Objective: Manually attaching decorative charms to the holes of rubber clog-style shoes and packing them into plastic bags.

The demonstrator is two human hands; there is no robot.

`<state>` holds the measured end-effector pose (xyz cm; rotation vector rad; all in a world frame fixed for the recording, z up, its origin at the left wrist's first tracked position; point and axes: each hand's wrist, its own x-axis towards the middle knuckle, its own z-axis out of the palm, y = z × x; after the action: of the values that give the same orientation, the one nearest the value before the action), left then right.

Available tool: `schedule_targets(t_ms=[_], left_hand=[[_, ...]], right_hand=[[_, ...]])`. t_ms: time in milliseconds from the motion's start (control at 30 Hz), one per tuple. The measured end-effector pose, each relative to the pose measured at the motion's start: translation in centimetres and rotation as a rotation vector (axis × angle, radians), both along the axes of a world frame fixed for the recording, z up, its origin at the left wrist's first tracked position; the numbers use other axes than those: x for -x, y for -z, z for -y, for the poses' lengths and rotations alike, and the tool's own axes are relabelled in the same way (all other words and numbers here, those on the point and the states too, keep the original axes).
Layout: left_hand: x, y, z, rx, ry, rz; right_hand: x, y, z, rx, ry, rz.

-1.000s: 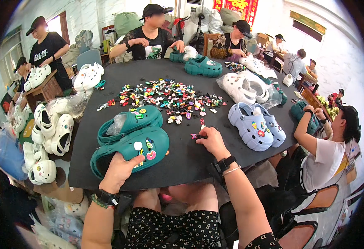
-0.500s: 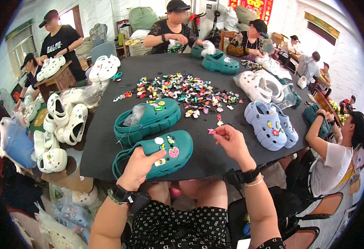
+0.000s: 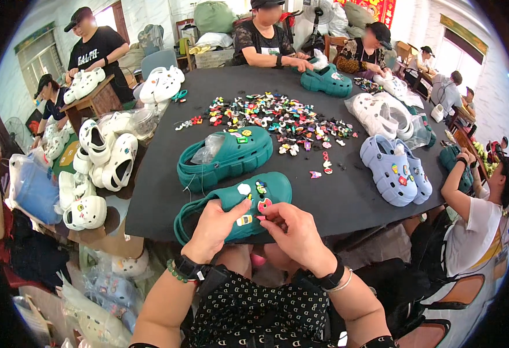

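Note:
My left hand (image 3: 211, 232) is closed round the heel side of a green clog (image 3: 277, 188) at the table's near edge, thumb on top. Its upper carries several charms, among them a pink donut charm (image 3: 264, 205) and a white flower-like charm (image 3: 244, 189). Against the clog's near side, my right hand (image 3: 295, 235) pinches a small pink charm (image 3: 260, 218), mostly hidden by the fingertips. Just beyond lies a second green clog (image 3: 254, 152) with charms on its upper and clear plastic inside. A pink-and-white charm (image 3: 315, 174) rests on the black table (image 3: 335, 203).
A wide pile of mixed charms (image 3: 283, 122) covers the table's middle. To the right stand light-blue clogs (image 3: 388, 174) and bagged white clogs (image 3: 376, 116). White clogs (image 3: 118, 162) are heaped at the left. Several co-workers sit or stand around, handling clogs.
My right hand has come from the loose charms leftward to the green clog and now meets my left hand there. The whole view has shifted slightly. The far co-worker's hands have moved to a green clog.

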<state>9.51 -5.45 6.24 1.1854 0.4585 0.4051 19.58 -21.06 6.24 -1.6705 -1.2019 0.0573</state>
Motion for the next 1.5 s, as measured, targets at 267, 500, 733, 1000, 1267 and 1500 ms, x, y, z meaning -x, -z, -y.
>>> schedule_targets(t_ms=[267, 500, 733, 1000, 1267, 1500], left_hand=[[0.1, 0.7, -0.2, -0.01, 0.003, -0.003], [0.9, 0.6, -0.1, -0.144, 0.045, -0.039], [1.4, 0.1, 0.6, -0.241, 0.075, -0.003], [1.6, 0.4, 0.7, -0.26, 0.05, -0.027], [1.6, 0.3, 1.0, -0.372, 0.055, -0.056], [1.7, 0.1, 1.1, -0.416, 0.047, -0.025]], right_hand=[[1.3, 0.5, -1.2, 0.008, 0.109, 0.132], [1.8, 0.6, -1.1, 0.002, 0.233, 0.207], [1.1, 0.4, -0.7, 0.014, 0.261, 0.284], [0.1, -0.8, -0.9, 0.172, 0.268, 0.086], [-0.5, -0.8, -1.0, 0.197, 0.159, -0.021], [-0.1, -0.5, -1.5, 0.218, 0.19, 0.005]])
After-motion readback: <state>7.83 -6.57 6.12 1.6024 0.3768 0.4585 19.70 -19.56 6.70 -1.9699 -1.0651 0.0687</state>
